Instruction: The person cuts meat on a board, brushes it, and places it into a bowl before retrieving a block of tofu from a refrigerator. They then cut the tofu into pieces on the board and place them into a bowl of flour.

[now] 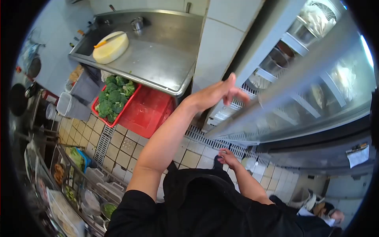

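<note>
Evidently, a knife (102,43) lies across a thick round board (110,53) on the steel tabletop (162,51). Below, broccoli (112,100) fills one red bin (109,125), beside another red bin (144,118). The left hand (216,94), fingers apart, reaches near the open refrigerator door (300,75); contact is unclear. The right hand (228,157) hangs lower, fingers loosely parted, holding nothing visible. Reaching seems underway; moving the door would call for firm contact with its edge.

the tall, glass-paned, grey metal-framed refrigerator door (285,87) stands upright and open over the tiled floor (192,158), its long edge apart from the lit, shelved refrigerator cabinet (272,39) beside it.
</note>
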Motion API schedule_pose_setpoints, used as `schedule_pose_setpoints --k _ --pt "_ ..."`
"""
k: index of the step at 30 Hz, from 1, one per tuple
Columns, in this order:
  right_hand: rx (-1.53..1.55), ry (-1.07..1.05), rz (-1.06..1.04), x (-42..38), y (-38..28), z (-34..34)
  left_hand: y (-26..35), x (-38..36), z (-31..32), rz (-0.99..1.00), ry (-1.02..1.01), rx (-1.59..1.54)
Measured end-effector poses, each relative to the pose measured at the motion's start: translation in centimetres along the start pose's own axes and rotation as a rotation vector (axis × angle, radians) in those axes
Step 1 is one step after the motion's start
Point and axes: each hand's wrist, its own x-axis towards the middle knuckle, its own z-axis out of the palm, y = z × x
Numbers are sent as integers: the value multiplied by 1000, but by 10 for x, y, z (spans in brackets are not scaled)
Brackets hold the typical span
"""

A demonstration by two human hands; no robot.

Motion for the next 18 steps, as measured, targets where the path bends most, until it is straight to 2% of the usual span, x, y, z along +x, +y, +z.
schedule_pose_setpoints --k 2,4,5,6,8,9,11,12,14,16,17,18 --pt "-127 188 50 -37 29 6 -15 -32 -11 65 -293 -300" --pt "-268 227 69 -65 60 4 -42 -54 -27 -16 -201 -338" --pt "-439 206 289 -73 82 -5 -63 -62 -35 -102 -215 -406" --pt "-590 325 95 -98 90 10 -80 -70 -37 -119 -264 -417" --pt "-888 372 -9 -138 108 21 -104 -86 -26 -322 -157 -531" --pt "-839 392 24 -150 132 23 -118 -93 -17 -349 -212 -537" --pt "-571 581 -47 -158 213 15 -145 -102 1 -490 -218 -572" --pt "124 602 -114 -168 224 19 -159 -105 11 -516 -263 -566" --pt "-31 779 -55 -198 226 14 -184 -110 32 -682 -267 -440" --pt "605 776 -276 -206 284 -9 -207 -113 54 -801 -284 -376" --pt "239 903 -169 -222 272 -13 -217 -114 63 -896 -274 -320" --pt "242 886 -82 -238 245 -21 -229 -112 70 -929 -301 -300"
